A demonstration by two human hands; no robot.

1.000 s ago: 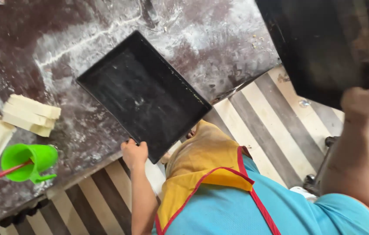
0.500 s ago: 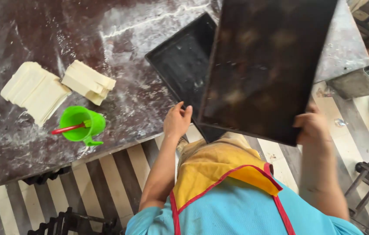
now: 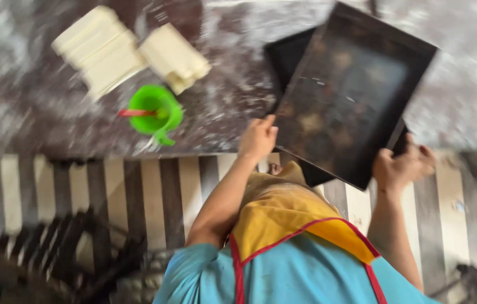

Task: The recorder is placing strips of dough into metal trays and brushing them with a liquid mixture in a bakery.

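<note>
the right hand (image 3: 401, 166) has its fingers clamped on the near corner of a stiff, flat black tray (image 3: 354, 93); the left hand (image 3: 258, 138), fingers curled together, steadies its edge. it looks rigid, light and best held by the rims.

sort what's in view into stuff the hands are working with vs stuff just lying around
In hand: upper dark baking tray, held by left hand and right hand; second tray beneath it.
Lying about: green cup, pale slab stacks, floured worktop.
</note>
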